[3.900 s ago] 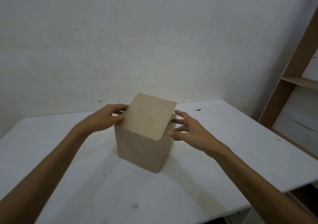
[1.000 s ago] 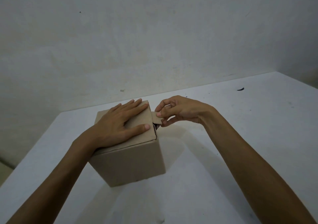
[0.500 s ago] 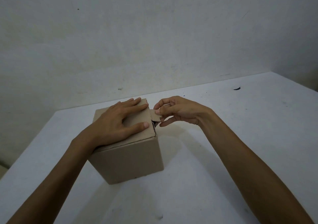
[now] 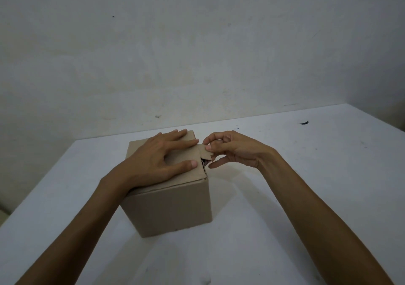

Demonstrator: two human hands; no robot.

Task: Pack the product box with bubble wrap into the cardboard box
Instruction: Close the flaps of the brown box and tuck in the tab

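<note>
- Cardboard box stands near the middle of the white table, turned with one corner toward the camera; its lid lies almost flat, and a small tab sticks out at the right edge above a dark slit.
- Fingertips of the right hand pinch that tab narrowly between thumb and forefinger, the other fingers loosely curled, probably to work it in or out of the slit.
- The left hand lies flat on the lid, fingers spread wide and gripping nothing; I judge that it pins the lid so the box does not shift under the pinch.
- No product box or bubble wrap is in view, so the contents cannot be told.
- Compared with half a second ago, both hands keep nearly the same pose; nearly four seconds ago they flanked the box's sides and a wooden shelf showed at the right.
</note>
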